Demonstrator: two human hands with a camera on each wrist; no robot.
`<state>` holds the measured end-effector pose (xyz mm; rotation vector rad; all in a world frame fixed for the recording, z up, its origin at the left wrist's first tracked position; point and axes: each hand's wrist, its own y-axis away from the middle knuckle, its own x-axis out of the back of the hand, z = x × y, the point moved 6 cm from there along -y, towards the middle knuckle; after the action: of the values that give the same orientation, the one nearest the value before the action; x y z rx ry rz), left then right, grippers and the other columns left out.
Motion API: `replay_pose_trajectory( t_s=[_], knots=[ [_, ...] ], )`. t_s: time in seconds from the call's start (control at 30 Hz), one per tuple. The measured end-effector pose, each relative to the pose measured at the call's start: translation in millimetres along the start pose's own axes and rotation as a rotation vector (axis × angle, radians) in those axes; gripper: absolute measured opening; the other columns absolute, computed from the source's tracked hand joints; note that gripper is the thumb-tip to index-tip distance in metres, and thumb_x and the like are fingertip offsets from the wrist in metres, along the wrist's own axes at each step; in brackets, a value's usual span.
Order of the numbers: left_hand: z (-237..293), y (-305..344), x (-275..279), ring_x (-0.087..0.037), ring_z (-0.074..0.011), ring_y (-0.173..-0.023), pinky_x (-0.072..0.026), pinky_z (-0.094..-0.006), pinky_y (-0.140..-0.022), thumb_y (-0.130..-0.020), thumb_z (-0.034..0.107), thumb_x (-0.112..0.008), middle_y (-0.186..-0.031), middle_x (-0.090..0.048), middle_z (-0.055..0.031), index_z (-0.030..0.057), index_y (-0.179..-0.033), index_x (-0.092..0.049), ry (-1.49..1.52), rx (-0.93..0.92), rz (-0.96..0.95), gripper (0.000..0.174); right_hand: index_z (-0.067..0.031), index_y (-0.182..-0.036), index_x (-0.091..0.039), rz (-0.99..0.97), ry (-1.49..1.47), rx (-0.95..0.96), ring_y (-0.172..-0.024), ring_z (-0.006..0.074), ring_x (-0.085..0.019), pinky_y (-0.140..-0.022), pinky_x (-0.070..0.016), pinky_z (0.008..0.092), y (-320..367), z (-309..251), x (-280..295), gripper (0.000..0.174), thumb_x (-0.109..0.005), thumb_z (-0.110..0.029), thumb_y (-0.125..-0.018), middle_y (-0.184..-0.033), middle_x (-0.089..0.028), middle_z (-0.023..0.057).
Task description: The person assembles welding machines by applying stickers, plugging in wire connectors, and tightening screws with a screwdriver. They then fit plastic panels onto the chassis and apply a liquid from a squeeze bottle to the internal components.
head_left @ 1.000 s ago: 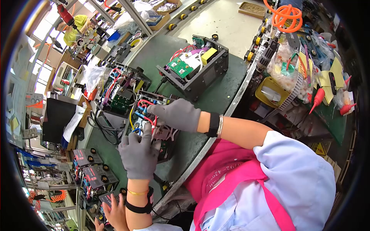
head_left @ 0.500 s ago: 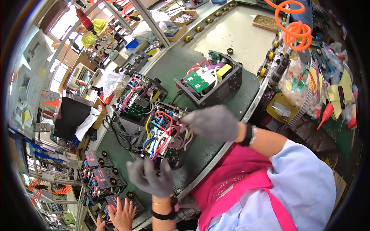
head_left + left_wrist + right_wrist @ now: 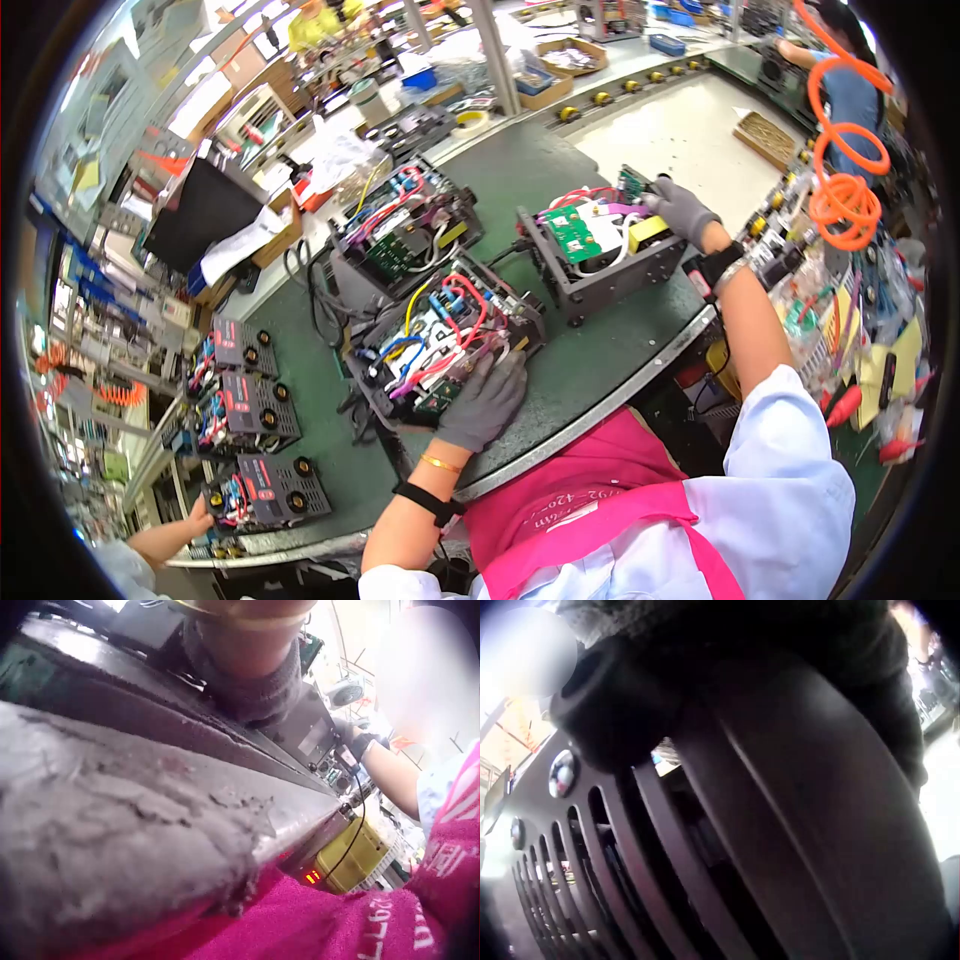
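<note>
gloved left hand (image 3: 486, 404) lying loose on the 5 o'clock side of a lidless wired unit (image 3: 450, 335), right hand (image 3: 685, 212) at the 2 o'clock end of a green-board box (image 3: 606, 262), honestly can't tell if it's gripping, both on the green counter (image 3: 625, 345)

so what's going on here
A person in grey gloves is at a bench of open electrical units. Their left hand rests on the near side of the middle unit, its coloured wires exposed. Their right hand is at the outer end of the right-hand unit; whether it grips is hard to tell. A third open unit sits behind. Lower left, another person's hand is at one of three labelled units.
</note>
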<state>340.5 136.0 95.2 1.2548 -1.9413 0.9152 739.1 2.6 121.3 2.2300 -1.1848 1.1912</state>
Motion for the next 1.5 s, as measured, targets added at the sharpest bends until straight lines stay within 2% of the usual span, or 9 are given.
replay_pose_trajectory(
  t_s=[0.23, 0.47, 0.57, 0.83, 0.97, 1.03, 1.1, 1.2, 1.5],
  knots=[
    [-39.6, 0.9, -28.5, -0.033, -0.0219, -0.138, -0.0181, -0.0426, -0.119, -0.084, 0.024, -0.042, -0.141, -0.045, -0.0035, 0.0154, -0.130, -0.050, -0.078, -0.075, -0.061, 0.047, -0.0002, -0.112, -0.057, 0.133, -0.179, 0.143, -0.095, 0.0343, -0.063, -0.083, -0.0478, 0.0369, 18.0, 2.3, 2.8, 0.032, -0.058, -0.025, -0.092, -0.103, -0.065, 0.0220],
    [-38.0, 8.2, -28.9, -0.038, -0.0226, -0.135, -0.0239, -0.0424, -0.117, -0.082, 0.018, -0.048, -0.136, -0.050, -0.0039, 0.0150, -0.125, -0.054, 0.047, -0.002, 0.046, 0.044, -0.0012, -0.128, -0.050, 0.350, -0.397, 0.263, -0.096, 0.0166, -0.059, -0.086, -0.0467, 0.0298, 82.1, -7.3, 14.2, 0.039, -0.055, -0.023, -0.096, -0.104, -0.065, 0.0134],
    [-33.1, -3.4, 4.0, -0.047, -0.0250, -0.126, -0.0306, -0.0445, -0.113, -0.081, 0.018, -0.052, -0.125, -0.057, -0.0058, 0.0138, -0.119, -0.058, 0.239, 0.128, -0.070, 0.039, -0.0044, -0.132, -0.045, 0.466, -0.354, 0.295, -0.094, 0.0176, -0.060, -0.084, -0.0471, 0.0307, 114.6, -9.5, 21.4, 0.039, -0.051, -0.024, -0.098, -0.104, -0.064, 0.0129],
    [-150.8, 5.3, 117.6, -0.059, -0.0320, -0.099, -0.0465, -0.0424, -0.084, -0.081, 0.029, -0.067, -0.106, -0.062, -0.0136, 0.0094, -0.117, -0.059, 0.232, 0.648, 0.438, 0.042, -0.0032, -0.132, -0.044, 0.509, -0.338, 0.285, -0.095, 0.0200, -0.061, -0.086, -0.0469, 0.0316, 122.7, -19.9, 22.0, 0.037, -0.048, -0.018, -0.099, -0.105, -0.064, 0.0148],
    [-185.9, 81.9, 42.2, -0.057, -0.0310, -0.114, -0.0450, -0.0401, -0.099, -0.075, 0.027, -0.076, -0.122, -0.058, -0.0154, 0.0071, -0.134, -0.049, 0.689, 1.048, 0.382, 0.068, -0.0056, -0.132, -0.045, 0.491, -0.320, 0.260, -0.097, 0.0236, -0.062, -0.086, -0.0471, 0.0349, 111.7, -4.9, 18.3, 0.038, -0.049, -0.022, -0.098, -0.107, -0.063, 0.0159],
    [-178.8, 86.0, 35.3, -0.056, -0.0293, -0.119, -0.0432, -0.0380, -0.102, -0.074, 0.033, -0.076, -0.127, -0.056, -0.0157, 0.0078, -0.138, -0.045, 0.695, 0.881, 0.238, 0.075, -0.0064, -0.132, -0.045, 0.470, -0.305, 0.224, -0.099, 0.0254, -0.062, -0.086, -0.0472, 0.0362, 104.4, 3.6, 14.5, 0.040, -0.050, -0.025, -0.097, -0.108, -0.063, 0.0165],
    [-181.1, 78.5, 44.8, -0.058, -0.0284, -0.115, -0.0452, -0.0375, -0.098, -0.077, 0.038, -0.071, -0.123, -0.057, -0.0186, 0.0018, -0.138, -0.042, 0.591, 0.864, -0.021, 0.077, -0.0046, -0.133, -0.045, 0.474, -0.368, 0.246, -0.105, 0.0261, -0.059, -0.090, -0.0457, 0.0360, 93.2, 18.4, 7.9, 0.044, -0.050, -0.029, -0.096, -0.113, -0.061, 0.0164],
    [-189.6, 88.7, 28.8, -0.058, -0.0322, -0.114, -0.0449, -0.0388, -0.096, -0.080, 0.034, -0.068, -0.122, -0.056, -0.0235, 0.0006, -0.138, -0.040, 0.885, 0.934, 0.040, 0.073, 0.0005, -0.133, -0.043, 0.276, -0.562, 0.197, -0.114, 0.0189, -0.050, -0.099, -0.0395, 0.0304, 83.1, 16.7, 6.3, 0.039, -0.048, -0.016, -0.098, -0.124, -0.054, 0.0122],
    [-110.6, 132.9, 85.7, -0.063, -0.0244, -0.083, -0.0492, -0.0374, -0.079, -0.085, 0.026, -0.062, -0.092, -0.062, -0.0172, -0.0001, -0.132, -0.034, 1.217, 1.094, -0.029, 0.060, -0.0028, -0.122, -0.053, 0.336, -0.441, 0.189, -0.086, 0.0129, -0.052, -0.079, -0.0450, 0.0273, 33.0, 46.9, -0.4, 0.029, -0.053, -0.019, -0.098, -0.097, -0.059, 0.0041]
  ],
)
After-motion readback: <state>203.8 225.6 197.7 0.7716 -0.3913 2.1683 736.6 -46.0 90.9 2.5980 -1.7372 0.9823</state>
